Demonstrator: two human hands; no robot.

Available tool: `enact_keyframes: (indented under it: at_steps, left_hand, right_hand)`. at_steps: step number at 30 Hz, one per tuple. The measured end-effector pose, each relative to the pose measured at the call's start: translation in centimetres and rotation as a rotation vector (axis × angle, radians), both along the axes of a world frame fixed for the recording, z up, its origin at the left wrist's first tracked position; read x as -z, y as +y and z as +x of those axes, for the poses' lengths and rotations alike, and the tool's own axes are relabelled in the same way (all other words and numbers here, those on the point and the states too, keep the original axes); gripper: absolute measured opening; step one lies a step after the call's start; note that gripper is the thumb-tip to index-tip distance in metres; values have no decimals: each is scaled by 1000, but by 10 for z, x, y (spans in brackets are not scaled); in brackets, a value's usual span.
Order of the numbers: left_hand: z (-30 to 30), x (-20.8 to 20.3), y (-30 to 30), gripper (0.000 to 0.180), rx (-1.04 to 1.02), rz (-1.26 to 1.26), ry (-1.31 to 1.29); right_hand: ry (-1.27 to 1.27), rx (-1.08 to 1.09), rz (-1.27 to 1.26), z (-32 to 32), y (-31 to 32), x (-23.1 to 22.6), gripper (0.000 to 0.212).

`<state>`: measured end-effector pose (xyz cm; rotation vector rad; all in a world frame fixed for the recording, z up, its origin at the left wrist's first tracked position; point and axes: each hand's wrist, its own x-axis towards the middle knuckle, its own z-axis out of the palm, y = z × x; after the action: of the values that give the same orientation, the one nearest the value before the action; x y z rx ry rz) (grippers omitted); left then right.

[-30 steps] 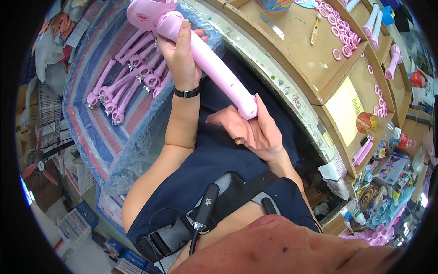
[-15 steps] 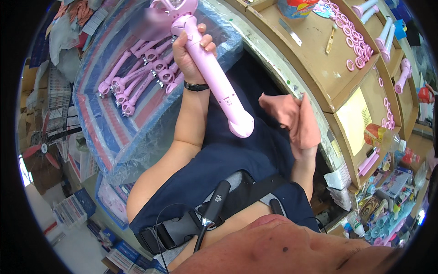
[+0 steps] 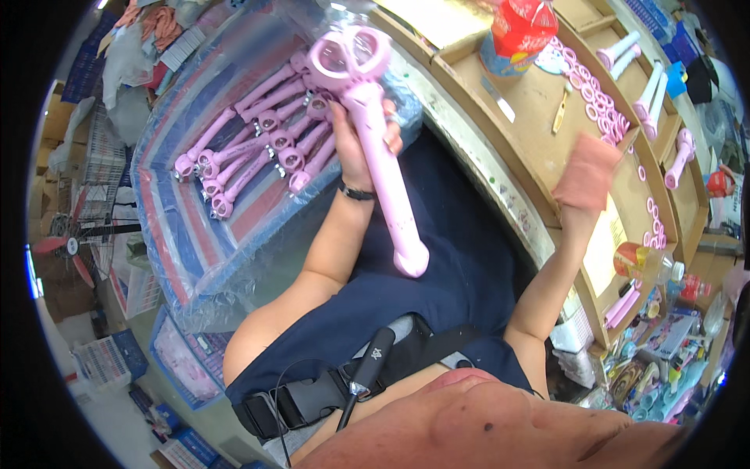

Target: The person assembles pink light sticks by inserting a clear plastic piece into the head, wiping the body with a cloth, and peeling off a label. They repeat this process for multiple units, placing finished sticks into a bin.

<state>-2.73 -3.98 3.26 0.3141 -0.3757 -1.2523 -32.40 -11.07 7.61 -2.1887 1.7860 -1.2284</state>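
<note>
My left hand [image 3: 353, 156] is closed around the shaft of a pink toy wand [image 3: 387, 184], just below its head. The wand has a rounded, bulb-like lower end and a head of clear, pink-framed lobes. Its lower end reaches over my dark apron. On the right, a salmon-pink cloth [image 3: 587, 168] covers the fingers of my right hand [image 3: 576, 217], which carries it over the edge of a cardboard tray [image 3: 539, 144]. Close beside my left hand, several similar pink wands [image 3: 262, 144] lie in a plastic-lined bin [image 3: 187, 270].
Pink rings [image 3: 605, 109], a small brush [image 3: 561, 109], a flat metal strip [image 3: 498, 98] and a red carton [image 3: 522, 35] occupy the tray. Farther right are pink handle parts [image 3: 681, 159] and a drink bottle [image 3: 647, 264]. A fan [image 3: 72, 246] stands at far left.
My right hand has swung up and right with the cloth, from beside the wand to over the tray. The wand has shifted slightly right and down in my left hand, its head now fully showing.
</note>
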Motion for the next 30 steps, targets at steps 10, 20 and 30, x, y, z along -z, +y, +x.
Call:
enact_keyframes:
  at_steps: [10,20,30]
  left_hand:
    - [-37,5,-3,79,108,85,-274]
    - [-90,-2,8,55,270,122,-538]
    - [-95,-12,17,73,339,173,-647]
  right_hand:
    - [-320,-521,335,57,105,36,42]
    - [-1022,-611,1119,63,128,89,40]
    - [-1104,-692,1271,56,123,82,31]
